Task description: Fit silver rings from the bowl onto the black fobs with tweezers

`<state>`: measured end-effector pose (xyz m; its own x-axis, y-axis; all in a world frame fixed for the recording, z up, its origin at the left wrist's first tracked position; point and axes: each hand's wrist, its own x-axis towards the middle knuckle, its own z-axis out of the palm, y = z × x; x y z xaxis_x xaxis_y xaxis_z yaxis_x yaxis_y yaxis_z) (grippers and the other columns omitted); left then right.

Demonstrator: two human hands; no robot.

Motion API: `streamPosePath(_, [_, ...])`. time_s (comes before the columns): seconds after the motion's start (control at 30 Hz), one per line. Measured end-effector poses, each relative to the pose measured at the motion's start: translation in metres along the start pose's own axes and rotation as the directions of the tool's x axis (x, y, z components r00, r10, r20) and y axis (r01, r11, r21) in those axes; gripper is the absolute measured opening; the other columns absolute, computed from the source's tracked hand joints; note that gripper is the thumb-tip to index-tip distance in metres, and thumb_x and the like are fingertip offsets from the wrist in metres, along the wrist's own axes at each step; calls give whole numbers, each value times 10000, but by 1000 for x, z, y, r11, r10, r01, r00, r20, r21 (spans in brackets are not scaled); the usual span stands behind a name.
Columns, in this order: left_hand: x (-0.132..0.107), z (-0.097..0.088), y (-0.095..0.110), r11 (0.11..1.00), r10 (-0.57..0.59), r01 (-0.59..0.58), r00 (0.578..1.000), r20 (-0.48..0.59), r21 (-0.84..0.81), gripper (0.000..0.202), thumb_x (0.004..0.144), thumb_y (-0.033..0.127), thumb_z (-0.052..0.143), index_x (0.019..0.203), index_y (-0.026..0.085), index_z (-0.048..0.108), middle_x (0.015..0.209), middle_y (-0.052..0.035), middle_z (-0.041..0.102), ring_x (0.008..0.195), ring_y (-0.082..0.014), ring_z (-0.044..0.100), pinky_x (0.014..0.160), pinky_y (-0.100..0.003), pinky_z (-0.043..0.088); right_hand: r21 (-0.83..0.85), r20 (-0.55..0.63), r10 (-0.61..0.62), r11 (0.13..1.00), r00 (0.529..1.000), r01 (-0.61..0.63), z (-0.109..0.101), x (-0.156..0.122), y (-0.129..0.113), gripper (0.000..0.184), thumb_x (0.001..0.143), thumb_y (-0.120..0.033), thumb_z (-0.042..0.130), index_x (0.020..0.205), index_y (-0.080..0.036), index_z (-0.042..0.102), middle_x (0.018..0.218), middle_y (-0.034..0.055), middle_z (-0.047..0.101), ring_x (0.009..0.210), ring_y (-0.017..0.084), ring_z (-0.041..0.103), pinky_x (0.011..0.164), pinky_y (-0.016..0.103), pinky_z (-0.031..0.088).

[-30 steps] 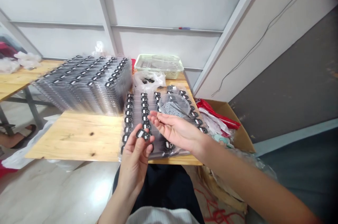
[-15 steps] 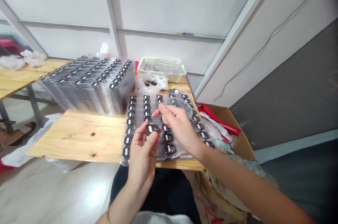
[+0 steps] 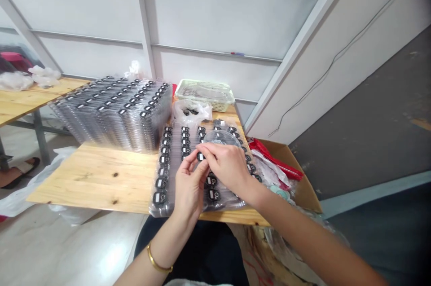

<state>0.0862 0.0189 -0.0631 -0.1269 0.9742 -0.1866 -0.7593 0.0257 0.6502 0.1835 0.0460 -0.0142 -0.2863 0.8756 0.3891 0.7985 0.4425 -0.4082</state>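
Observation:
My left hand (image 3: 190, 185) and my right hand (image 3: 227, 165) meet low over a clear plastic tray (image 3: 164, 196) holding rows of small black fobs with white labels. One loose black fob (image 3: 201, 156) sits between my fingertips, mostly hidden. My left thumb and fingers pinch it, and my right fingertips press on it from above. Just beyond my right hand lies a round clear lid (image 3: 222, 138) with something speckled beneath it. A gold bangle (image 3: 156, 261) circles my left wrist.
The pine table (image 3: 87, 182) carries a tall stack of filled clear trays (image 3: 114, 115), a plastic bag (image 3: 191, 112) and a pale green basket (image 3: 204, 95). A cardboard box (image 3: 289, 160) with red and clear plastic stands at the right edge. A sandalled foot (image 3: 16, 178) shows at far left.
My two hands have come together, with my right fingertips now reaching the black fob my left hand held. The fob has moved up the tray, and the view has tilted slightly.

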Motion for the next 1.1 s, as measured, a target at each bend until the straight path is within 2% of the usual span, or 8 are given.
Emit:
streamPosePath(0.13, [11,10,2,999,-36,35,998,52,24,527,554,219,904,1030,156,687,1056,-60,703,993,-165,657,867,-254,522,-45,19,75,996,997,-74,-13,9,6,317,977,-342,458,946,-265,763,885,30,779,791,230,703,635,307,361])
streamPosePath(0.3, [31,30,-2,996,-87,85,988,129,25,501,531,164,902,983,130,690,1074,-80,699,936,-142,657,872,-256,512,94,39,205,974,978,-207,-26,26,26,300,924,-342,507,876,-227,779,842,72,767,783,240,678,638,302,369])
streamPosePath(0.4, [40,40,-9,996,-90,88,984,152,21,490,557,145,888,1002,137,683,1079,-76,698,910,-121,661,879,-242,500,177,56,194,964,979,-201,-28,36,43,337,927,-364,498,839,-202,780,768,61,758,718,224,674,629,296,412])
streamPosePath(0.53, [43,49,-14,998,-70,69,984,163,11,480,577,145,878,1015,147,681,1103,-69,691,919,-114,661,861,-216,504,338,67,144,928,987,-158,-27,44,57,366,935,-358,486,870,-153,781,863,84,779,794,231,706,744,330,504])
streamPosePath(0.7, [37,48,-10,996,-89,88,987,132,17,465,570,108,876,984,150,668,975,-37,702,800,-96,677,788,-201,533,488,14,154,861,988,-141,-34,39,58,405,939,-427,483,971,-148,775,1021,104,767,1005,274,705,937,426,504])
streamPosePath(0.83, [30,42,-4,991,-132,129,981,142,31,488,550,105,889,980,150,661,867,-17,696,774,-113,694,778,-215,554,549,0,161,825,987,-135,-41,23,50,429,944,-471,484,1098,-166,743,1143,86,732,1125,277,663,1020,453,470])
streamPosePath(1.0, [27,37,0,992,-127,122,974,187,38,510,535,150,908,986,144,671,921,-28,704,804,-95,676,776,-178,538,523,1,84,849,996,-72,-32,5,45,380,952,-443,512,1204,-222,693,1248,60,677,1201,247,623,1080,423,438])
streamPosePath(1.1, [27,37,0,993,-117,108,969,217,53,478,544,162,908,964,154,681,939,-20,699,813,-90,664,762,-172,533,556,37,57,829,998,-68,-26,3,46,398,959,-457,502,1230,-221,673,1260,57,669,1212,238,616,1094,421,429])
